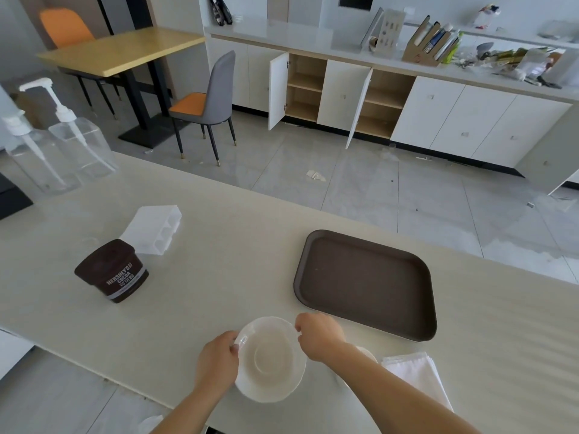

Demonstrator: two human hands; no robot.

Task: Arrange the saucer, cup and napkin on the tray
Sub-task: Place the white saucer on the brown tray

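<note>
Both hands on the saucer (271, 360) at the counter's (219, 277) near edge: left hand (217, 360) pinches the rim at nine o'clock, right hand (318, 335) has fingers closed on the rim at two o'clock. The brown tray (366, 285) sits bare at one o'clock. Folded napkin (416, 377) lies at three o'clock; a white edge, perhaps the cup (368, 353), peeks behind the right forearm.

Both bare forearms are extended forward from the lower edge of view. The left hand (217, 360) is curled, fingers closed at its inner side, thumb on top. The right hand (319, 336) is angled inward, wrist bent, knuckles up, fingertips pinched toward the left.
</note>
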